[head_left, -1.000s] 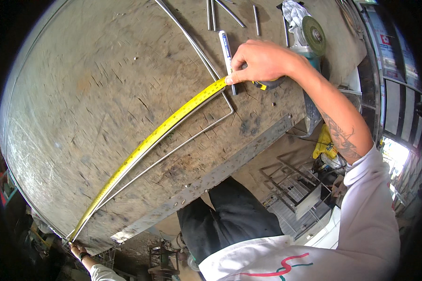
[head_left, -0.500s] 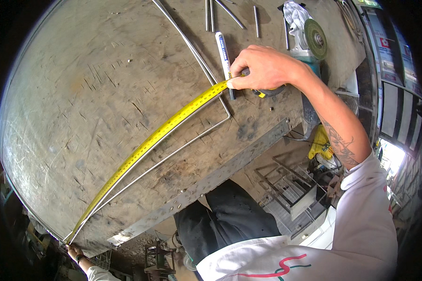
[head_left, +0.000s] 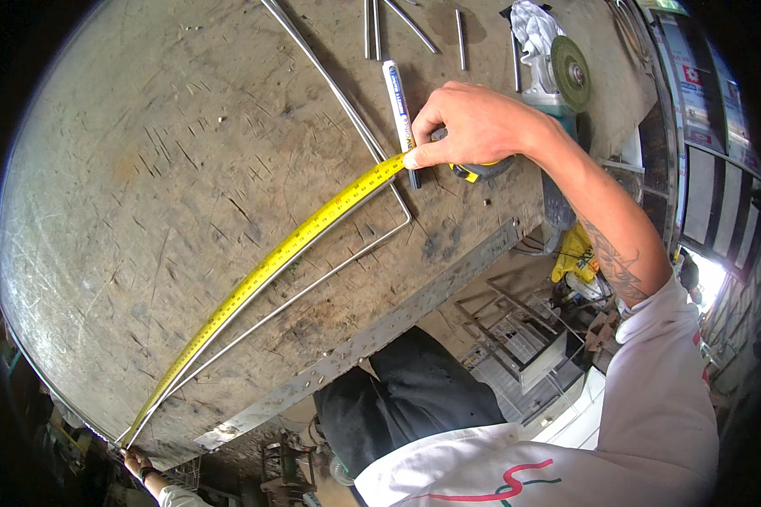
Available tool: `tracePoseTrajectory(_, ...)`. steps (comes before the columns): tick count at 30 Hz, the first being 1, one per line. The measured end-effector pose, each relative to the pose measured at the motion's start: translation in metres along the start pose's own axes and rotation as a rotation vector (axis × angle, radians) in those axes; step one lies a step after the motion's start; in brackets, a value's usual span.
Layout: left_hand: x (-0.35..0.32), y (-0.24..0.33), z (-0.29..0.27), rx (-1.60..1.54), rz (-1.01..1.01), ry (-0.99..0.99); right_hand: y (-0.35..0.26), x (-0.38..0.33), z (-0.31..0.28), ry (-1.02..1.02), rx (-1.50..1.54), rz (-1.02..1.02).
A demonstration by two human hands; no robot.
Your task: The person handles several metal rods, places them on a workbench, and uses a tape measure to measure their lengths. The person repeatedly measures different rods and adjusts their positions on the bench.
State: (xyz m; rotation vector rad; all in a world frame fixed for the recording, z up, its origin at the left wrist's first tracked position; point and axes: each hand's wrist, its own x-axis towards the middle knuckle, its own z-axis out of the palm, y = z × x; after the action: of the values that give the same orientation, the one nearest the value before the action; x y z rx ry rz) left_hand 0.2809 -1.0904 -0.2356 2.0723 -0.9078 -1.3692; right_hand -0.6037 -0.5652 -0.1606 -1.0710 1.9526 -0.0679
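Note:
A yellow tape measure blade (head_left: 300,238) stretches diagonally across the workbench (head_left: 144,253), along a thin metal rod (head_left: 325,221). My right hand (head_left: 473,127) is closed round the tape measure, thumb pressed on the blade; the dark case with yellow parts (head_left: 478,171) shows partly below the palm. At the far lower left, my left hand (head_left: 135,460) pinches the blade's other end by the rod tips; its fingers are small in view. A bent metal rod (head_left: 313,277) runs nearer me. Under the blade and thumb lies a white marker (head_left: 396,97) with a dark tip end.
An angle grinder (head_left: 571,74) with a white cloth (head_left: 534,34) lies at the back right. Several short metal rods (head_left: 410,25) lie at the far side. A metal strip (head_left: 372,328) lines the bench's near edge. Metal frames (head_left: 524,338) stand on the floor beyond it.
My right hand has shifted slightly left and down with the tape end. The marker's dark end sits a little lower. Both hands keep their hold.

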Motion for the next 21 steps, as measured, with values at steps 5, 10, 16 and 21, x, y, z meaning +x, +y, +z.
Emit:
tracePoseTrajectory(5,0.0,-0.004,0.003,0.091,0.05,-0.014,-0.008,0.002,-0.003,-0.022,-0.019,0.027)
tracePoseTrajectory(10,-0.006,-0.006,0.007,0.201,0.156,0.008,-0.001,0.002,0.0,0.01,-0.004,-0.008)
tracePoseTrajectory(16,-0.003,-0.003,-0.008,-0.084,0.007,-0.056,0.01,0.001,0.009,0.057,0.007,-0.045)
tracePoseTrajectory(21,0.011,-0.006,-0.01,-0.247,0.037,0.182,0.012,-0.002,0.008,0.053,0.033,-0.046)
